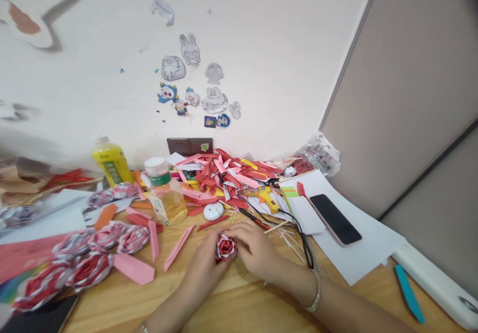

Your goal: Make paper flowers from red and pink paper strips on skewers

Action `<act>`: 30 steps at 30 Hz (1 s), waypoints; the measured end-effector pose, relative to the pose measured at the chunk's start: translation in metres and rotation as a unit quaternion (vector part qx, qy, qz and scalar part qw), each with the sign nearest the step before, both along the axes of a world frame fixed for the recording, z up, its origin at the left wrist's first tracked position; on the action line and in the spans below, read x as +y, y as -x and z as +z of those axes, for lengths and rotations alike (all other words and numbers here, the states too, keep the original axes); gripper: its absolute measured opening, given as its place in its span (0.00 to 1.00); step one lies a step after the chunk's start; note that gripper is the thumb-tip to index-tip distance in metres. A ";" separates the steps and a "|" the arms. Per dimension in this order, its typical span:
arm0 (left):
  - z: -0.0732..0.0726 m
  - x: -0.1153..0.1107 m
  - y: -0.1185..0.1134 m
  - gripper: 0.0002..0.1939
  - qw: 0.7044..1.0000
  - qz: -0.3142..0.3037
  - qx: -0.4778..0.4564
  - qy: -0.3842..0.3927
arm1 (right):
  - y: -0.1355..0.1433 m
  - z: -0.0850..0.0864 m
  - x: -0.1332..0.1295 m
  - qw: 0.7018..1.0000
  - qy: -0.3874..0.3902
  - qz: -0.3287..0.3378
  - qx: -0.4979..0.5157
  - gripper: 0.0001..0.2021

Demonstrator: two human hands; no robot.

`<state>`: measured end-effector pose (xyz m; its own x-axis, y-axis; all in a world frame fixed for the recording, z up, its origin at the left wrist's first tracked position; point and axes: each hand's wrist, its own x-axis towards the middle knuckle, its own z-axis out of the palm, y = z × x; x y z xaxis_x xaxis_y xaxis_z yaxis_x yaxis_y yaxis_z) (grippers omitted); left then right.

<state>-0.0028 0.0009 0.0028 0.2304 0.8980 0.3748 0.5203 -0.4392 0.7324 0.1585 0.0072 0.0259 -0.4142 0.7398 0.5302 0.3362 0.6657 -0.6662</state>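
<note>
A small rose (pixel 226 247) of red and white folded paper sits between my two hands, low in the middle of the head view. My left hand (pixel 206 258) is wrapped round its left side. My right hand (pixel 256 248) is at its right and upper edge, with curled fingers pressed to the rim. The spiral centre of the rose faces up. Its underside and some of my fingertips are hidden. Just behind my hands lie a white oval case (pixel 213 212) and a pink folded strip (pixel 179 248).
Behind lie a heap of red and pink paper strips (pixel 224 176), a yellow glue gun (pixel 268 199) with cable, a jar (pixel 168 198) and a yellow bottle (pixel 112 163). Several paper roses (pixel 89 272) stand left. A phone (pixel 336 219) rests on white paper (pixel 360 258) at right.
</note>
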 end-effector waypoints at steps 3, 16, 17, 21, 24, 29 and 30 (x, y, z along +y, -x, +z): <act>0.001 0.002 0.002 0.20 1.000 -0.007 0.003 -0.001 | 0.000 -0.008 0.005 0.993 0.073 -0.061 0.074 0.20; 0.005 -0.002 0.002 0.29 0.998 0.000 0.053 0.015 | 0.004 -0.008 0.014 0.901 0.335 -0.008 0.275 0.11; 0.005 -0.002 0.002 0.29 0.998 -0.011 0.058 0.012 | 0.003 -0.005 0.014 0.901 0.334 -0.008 0.276 0.11; 0.008 -0.004 0.001 0.25 0.997 -0.018 0.070 0.013 | 0.002 -0.002 0.014 0.891 0.358 -0.018 0.279 0.13; 0.010 -0.006 0.001 0.26 0.997 -0.016 0.081 0.011 | 0.003 -0.004 0.015 0.889 0.370 -0.012 0.268 0.13; 0.009 -0.006 0.000 0.28 0.995 -0.007 0.099 -0.002 | 0.004 -0.006 0.015 0.894 0.368 -0.008 0.255 0.12; 0.008 -0.005 0.001 0.29 0.995 -0.006 0.101 -0.010 | 0.003 -0.006 0.015 0.898 0.364 -0.010 0.248 0.12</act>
